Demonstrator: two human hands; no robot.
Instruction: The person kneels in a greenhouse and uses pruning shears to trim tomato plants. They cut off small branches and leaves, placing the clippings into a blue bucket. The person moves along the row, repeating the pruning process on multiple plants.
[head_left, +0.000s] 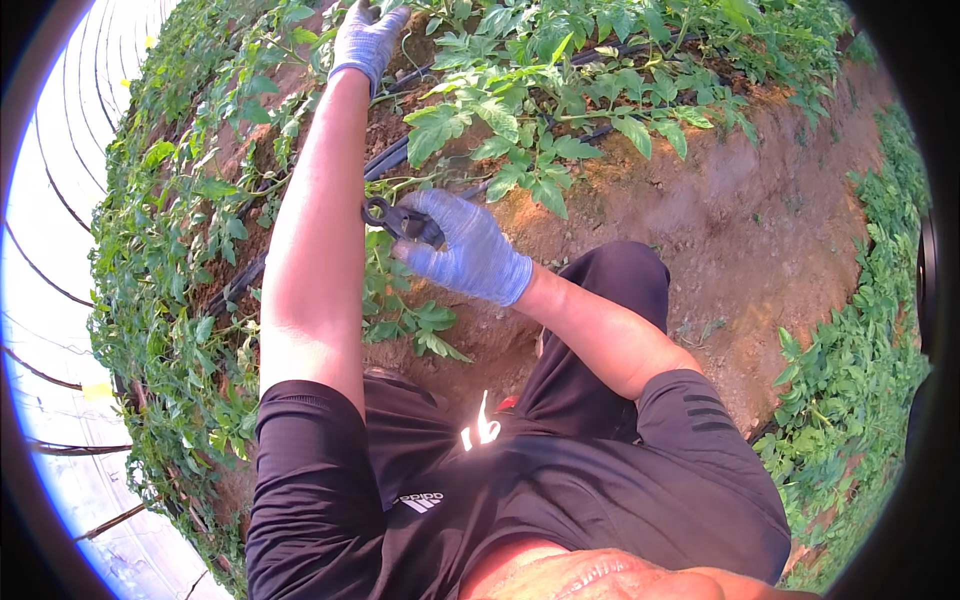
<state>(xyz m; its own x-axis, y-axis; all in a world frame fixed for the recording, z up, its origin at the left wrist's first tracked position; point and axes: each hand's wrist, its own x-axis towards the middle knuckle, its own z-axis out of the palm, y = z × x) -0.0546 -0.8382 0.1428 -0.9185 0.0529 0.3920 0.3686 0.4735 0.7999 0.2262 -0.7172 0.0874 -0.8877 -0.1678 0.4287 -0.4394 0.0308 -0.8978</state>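
My right hand (472, 251), in a blue-grey knit glove, grips a small black tool (397, 220) between thumb and fingers. One end of the tool has a round ring; the palm hides part of the rest. My left hand (369, 41), gloved alike, is stretched far forward among tomato plants (495, 112). Its fingertips are partly cut off by the top of the view, so I cannot tell whether they hold anything. A thin green stem (409, 180) runs just beyond the tool.
Black drip-irrigation hoses (386, 159) run through the plant row along the ground. Bare brown soil (750, 217) lies at the right, with another row of green plants (847, 420) beyond it. A pale greenhouse film wall (52, 247) with dark curved ribs borders the left side.
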